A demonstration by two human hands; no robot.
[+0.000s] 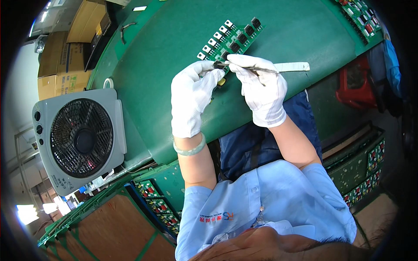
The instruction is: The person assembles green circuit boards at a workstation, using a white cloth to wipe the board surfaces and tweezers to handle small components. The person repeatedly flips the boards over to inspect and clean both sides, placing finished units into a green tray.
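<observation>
A long green circuit board (225,44) lies slantwise on the green mat, its far end pointing up and right. Along one edge stands a row of silver-tabbed transistors (214,42), and beside them runs a row of black block components (241,38). My left hand (191,93), in a white glove, pinches the near end of the board, covering part of it. Also gloved, my right hand (261,87) is closed round metal tweezers (294,67) with a white-wrapped end. Their tip reaches a black part by my left fingertips; exact contact is hard to see.
A grey box fan (82,137) stands left of the mat, with cardboard boxes (65,65) behind it. Another populated board (363,19) lies at the far right. A red plastic stool (357,85) is beyond the right edge. Racks of boards (159,204) stand near my left elbow.
</observation>
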